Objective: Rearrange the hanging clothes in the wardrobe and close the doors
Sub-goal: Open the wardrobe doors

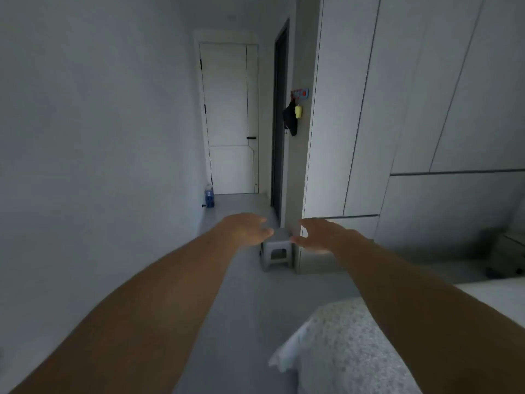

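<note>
**Still short of the wardrobe, both hands empty**

Head view: held out in front, palms down, the left hand and right hand, fingers loosely spread, gripping nothing, thumbs pointing toward each other with a gap between. Off to the right and beyond the right hand, well apart from either palm, stood the wardrobe, its pale doors flush and closed. No hanging clothes visible. Just past the hands, on the floor, partly hidden, sat a small grey stool. Farther back, a white door; low right, a bed corner.
</note>
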